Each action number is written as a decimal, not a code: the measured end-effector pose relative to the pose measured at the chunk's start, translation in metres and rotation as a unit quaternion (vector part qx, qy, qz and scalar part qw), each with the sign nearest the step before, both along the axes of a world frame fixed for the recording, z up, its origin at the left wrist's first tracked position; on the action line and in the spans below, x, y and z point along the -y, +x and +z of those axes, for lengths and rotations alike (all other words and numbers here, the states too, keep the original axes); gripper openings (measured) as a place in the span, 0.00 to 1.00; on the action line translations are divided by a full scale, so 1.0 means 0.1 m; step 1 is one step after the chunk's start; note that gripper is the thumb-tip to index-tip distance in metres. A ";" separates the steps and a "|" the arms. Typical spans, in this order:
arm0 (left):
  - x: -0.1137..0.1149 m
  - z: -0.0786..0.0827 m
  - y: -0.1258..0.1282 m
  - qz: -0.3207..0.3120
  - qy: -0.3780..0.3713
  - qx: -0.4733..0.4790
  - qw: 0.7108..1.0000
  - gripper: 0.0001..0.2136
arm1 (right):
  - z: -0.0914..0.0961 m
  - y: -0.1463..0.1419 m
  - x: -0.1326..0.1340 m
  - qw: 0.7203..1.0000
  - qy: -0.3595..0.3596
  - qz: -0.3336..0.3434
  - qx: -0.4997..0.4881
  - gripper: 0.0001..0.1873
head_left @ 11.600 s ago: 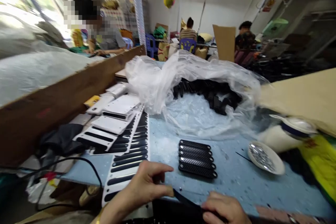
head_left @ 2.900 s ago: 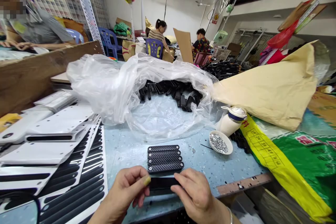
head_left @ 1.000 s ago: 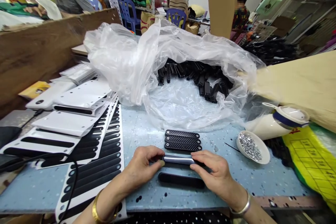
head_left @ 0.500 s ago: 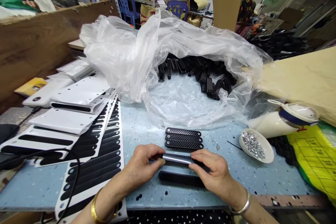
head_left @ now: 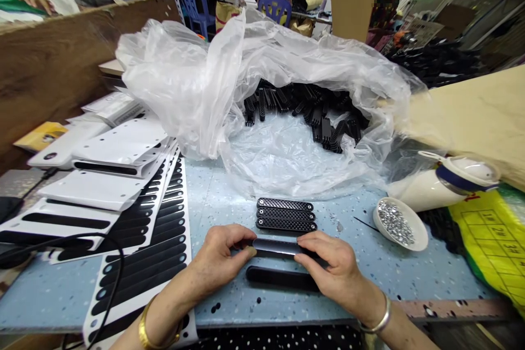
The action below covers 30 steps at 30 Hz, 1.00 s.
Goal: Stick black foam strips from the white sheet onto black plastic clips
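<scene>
Between my two hands a black glossy strip (head_left: 276, 246) is held level, one end pinched by each. My left hand (head_left: 225, 253) has thumb and fingers closed on its left end; my right hand (head_left: 330, 262) grips the other end. Nearer to me lies a second smooth black strip (head_left: 281, 278), its right end hidden behind my right hand. Just beyond the held strip, black textured bars (head_left: 286, 213) with a small metal fastener at an end lie side by side on the blue speckled table (head_left: 221, 306).
A clear plastic bag (head_left: 197, 82) with many black bars (head_left: 326, 126) spreads across the back. Sheets of black stickers (head_left: 143, 262) and a cable lie at left. On the right are a white bowl (head_left: 419, 235) of small metal parts and a white bottle (head_left: 426, 191). Two people sit farther off.
My hands keep hold of the strip in nearly the same place. Light falls differently on its surface, as if slightly tilted. The whole view has shifted a little.
</scene>
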<state>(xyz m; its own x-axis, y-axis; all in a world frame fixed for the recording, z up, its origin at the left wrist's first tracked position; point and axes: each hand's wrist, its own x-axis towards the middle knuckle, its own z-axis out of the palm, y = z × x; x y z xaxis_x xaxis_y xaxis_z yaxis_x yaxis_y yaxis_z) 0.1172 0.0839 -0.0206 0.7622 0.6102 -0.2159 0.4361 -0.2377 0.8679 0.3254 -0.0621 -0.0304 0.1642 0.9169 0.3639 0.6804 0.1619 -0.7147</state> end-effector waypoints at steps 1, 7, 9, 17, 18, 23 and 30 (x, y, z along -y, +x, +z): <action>0.00 0.00 0.00 0.000 -0.001 0.000 1.000 0.09 | 0.00 0.00 0.00 1.000 0.001 0.000 -0.001 0.06; 0.00 -0.01 -0.01 -0.001 0.003 0.001 1.000 0.09 | -0.01 -0.01 0.00 1.000 0.001 -0.003 -0.004 0.07; -0.01 0.00 -0.01 -0.005 0.010 -0.003 1.000 0.09 | -0.02 -0.01 0.00 1.000 0.004 -0.005 -0.001 0.07; -0.02 -0.01 0.00 -0.011 0.023 -0.004 1.000 0.09 | -0.03 -0.01 0.01 1.000 0.003 -0.002 -0.024 0.07; -0.02 -0.01 0.00 -0.010 0.020 -0.003 1.000 0.09 | -0.03 -0.01 0.02 1.000 0.000 0.002 -0.026 0.07; -0.01 0.00 0.01 -0.003 0.014 -0.001 1.000 0.09 | -0.04 0.00 0.03 1.000 -0.007 0.004 -0.029 0.08; -0.02 -0.01 0.01 -0.002 0.013 0.000 1.000 0.09 | -0.04 0.00 0.03 1.000 -0.003 0.003 -0.030 0.07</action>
